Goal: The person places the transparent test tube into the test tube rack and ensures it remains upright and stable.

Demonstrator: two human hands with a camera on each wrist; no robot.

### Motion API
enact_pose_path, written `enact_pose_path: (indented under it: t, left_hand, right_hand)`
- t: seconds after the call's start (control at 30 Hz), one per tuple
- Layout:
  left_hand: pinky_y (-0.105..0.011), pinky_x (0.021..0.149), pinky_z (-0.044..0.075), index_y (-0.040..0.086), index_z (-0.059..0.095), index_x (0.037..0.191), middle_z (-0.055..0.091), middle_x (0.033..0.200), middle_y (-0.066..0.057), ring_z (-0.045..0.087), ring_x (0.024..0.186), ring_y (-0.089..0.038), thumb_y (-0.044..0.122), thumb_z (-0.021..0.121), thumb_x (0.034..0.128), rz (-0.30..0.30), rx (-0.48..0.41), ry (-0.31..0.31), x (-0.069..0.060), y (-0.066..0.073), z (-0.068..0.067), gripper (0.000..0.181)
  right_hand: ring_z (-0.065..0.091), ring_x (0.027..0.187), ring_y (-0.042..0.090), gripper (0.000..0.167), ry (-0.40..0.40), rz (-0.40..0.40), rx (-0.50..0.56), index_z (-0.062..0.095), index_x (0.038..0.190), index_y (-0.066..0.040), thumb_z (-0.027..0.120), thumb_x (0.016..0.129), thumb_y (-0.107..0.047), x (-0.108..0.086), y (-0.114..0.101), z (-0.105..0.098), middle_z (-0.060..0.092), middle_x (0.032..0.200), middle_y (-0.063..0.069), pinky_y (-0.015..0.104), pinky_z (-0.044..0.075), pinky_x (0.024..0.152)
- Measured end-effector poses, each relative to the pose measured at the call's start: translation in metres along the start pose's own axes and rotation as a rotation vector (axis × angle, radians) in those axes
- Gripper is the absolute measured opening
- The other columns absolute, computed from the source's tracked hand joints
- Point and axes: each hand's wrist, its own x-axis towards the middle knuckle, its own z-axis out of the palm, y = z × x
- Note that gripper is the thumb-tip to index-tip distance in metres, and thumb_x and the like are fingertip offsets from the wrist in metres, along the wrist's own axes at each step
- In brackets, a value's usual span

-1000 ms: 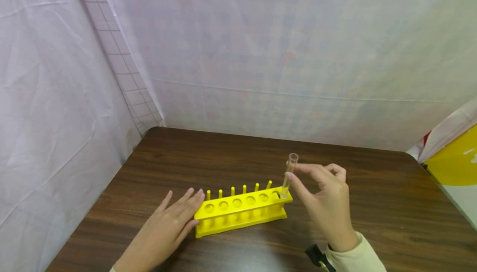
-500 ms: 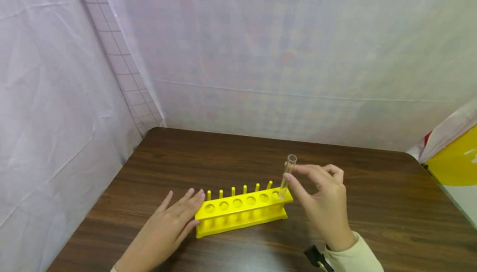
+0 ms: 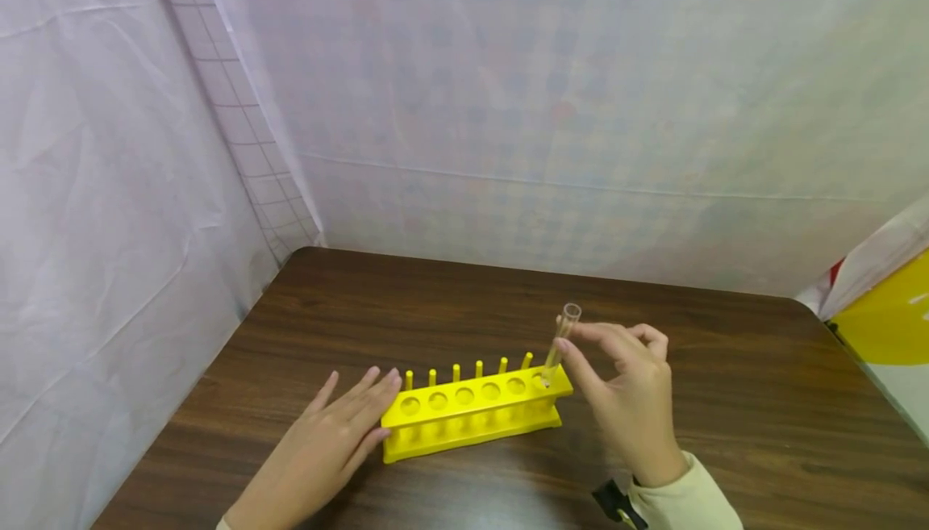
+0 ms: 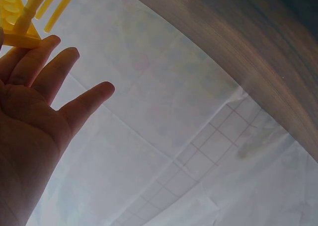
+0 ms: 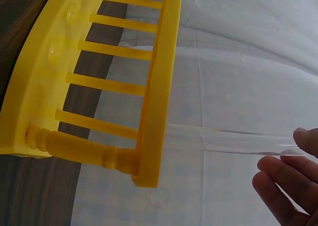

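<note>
One table (image 3: 726, 352), two far corners (image 3: 306, 260) in view. On it, between the left and right edges, one rack (image 3: 475, 415). In the rack's top, six holes (image 3: 464, 395), one row from left end to right end. Along its far edge, six pegs (image 3: 456, 373), likewise one row. At its right end, one tube (image 3: 556, 354). At its left end, one left hand (image 3: 322, 443); near its right end, one right hand (image 3: 635, 397); two hands in all. At the right wrist, one sleeve (image 3: 685, 494) and one black piece (image 3: 613, 499). Beyond the table's right edge, one yellow panel (image 3: 885, 312).

Rack (image 3: 475, 405) is smooth plastic, tube (image 3: 554, 359) glossy, tbl (image 3: 762, 401) wood-grain w/ sheen, drape (image 3: 544, 110) cloth-like.
</note>
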Motion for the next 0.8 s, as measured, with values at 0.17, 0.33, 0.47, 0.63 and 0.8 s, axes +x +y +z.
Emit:
enact_pose_path:
  t: [0.17,0.33,0.47,0.63,0.8]
  left_hand:
    - [-0.066,0.111,0.038,0.011,0.048,0.155,0.045,0.159,-0.004,0.050,0.141,-0.027,0.028,0.069,0.0998,-0.009,-0.004,-0.012,0.001,0.001,-0.001,0.061]
    - [-0.065,0.111,0.038,0.011,0.049,0.154,0.047,0.157,-0.005,0.051,0.140,-0.027,0.027,0.070,0.0992,-0.017,-0.004,-0.022,0.002,0.002,-0.002,0.061]
    - [-0.065,0.111,0.038,0.011,0.049,0.154,0.047,0.157,-0.005,0.051,0.140,-0.027,0.027,0.070,0.0991,-0.020,-0.003,-0.025,0.002,0.002,-0.002,0.061]
    - [-0.065,0.111,0.038,0.011,0.048,0.154,0.045,0.158,-0.004,0.050,0.140,-0.027,0.027,0.070,0.0993,-0.017,0.001,-0.025,0.002,0.002,-0.002,0.061]
    - [-0.065,0.111,0.039,0.010,0.049,0.154,0.046,0.157,-0.005,0.051,0.140,-0.028,0.027,0.070,0.0994,-0.020,0.000,-0.028,0.002,0.002,-0.003,0.061]
  right_hand:
    - [0.069,0.082,0.018,0.019,-0.017,0.015,-0.005,0.078,0.098,-0.004,0.086,0.080,-0.005,-0.003,0.002,0.001,0.079,0.100,0.009,0.032,0.029,0.093]
    - [0.070,0.082,0.026,0.019,-0.025,0.024,-0.009,0.078,0.096,-0.003,0.087,0.079,-0.005,-0.006,0.003,0.003,0.078,0.100,0.010,0.032,0.029,0.094]
    - [0.071,0.082,0.028,0.020,-0.020,0.016,-0.002,0.078,0.096,-0.002,0.087,0.078,-0.003,-0.008,0.005,0.005,0.078,0.099,0.011,0.031,0.029,0.094]
    - [0.070,0.080,0.026,0.021,-0.016,-0.002,0.004,0.078,0.096,-0.002,0.087,0.077,-0.002,-0.010,0.006,0.008,0.078,0.097,0.010,0.032,0.029,0.093]
    - [0.069,0.080,0.023,0.021,-0.021,-0.008,-0.007,0.078,0.097,-0.003,0.086,0.077,-0.003,-0.012,0.006,0.009,0.078,0.097,0.009,0.033,0.029,0.093]
